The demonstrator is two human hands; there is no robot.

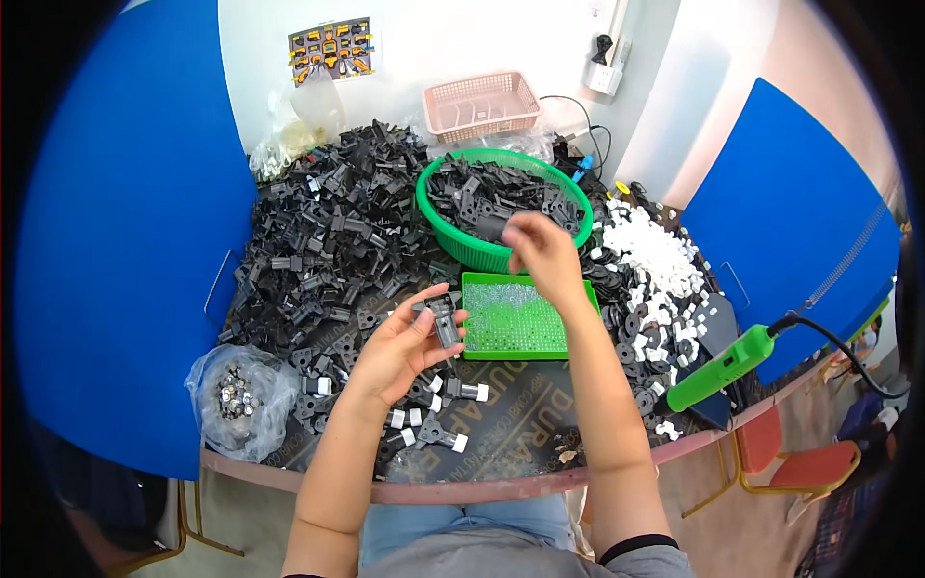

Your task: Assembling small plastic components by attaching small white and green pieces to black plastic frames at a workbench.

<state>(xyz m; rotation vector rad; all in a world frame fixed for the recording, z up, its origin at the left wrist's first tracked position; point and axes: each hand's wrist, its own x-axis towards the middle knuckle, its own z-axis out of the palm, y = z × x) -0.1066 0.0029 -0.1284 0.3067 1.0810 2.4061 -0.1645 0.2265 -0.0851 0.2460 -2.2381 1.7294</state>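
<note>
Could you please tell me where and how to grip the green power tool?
Probably around the thick middle of the green power tool, right hand coming from the near left: it slants, dark tip at lower left, cord leaving its upper right end.

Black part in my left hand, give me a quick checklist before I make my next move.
1. Left hand holding the black part: ok, gripped with thumb and fingers.
2. Right hand free of any small piece: cannot tell, its fingertips are blurred.
3. Green tray supplied with small metal pieces: ok.
4. Green basket supplied with dark parts: ok.
5. Green handheld tool in hand: not ok, it is off to the right, apart from both hands.
</note>
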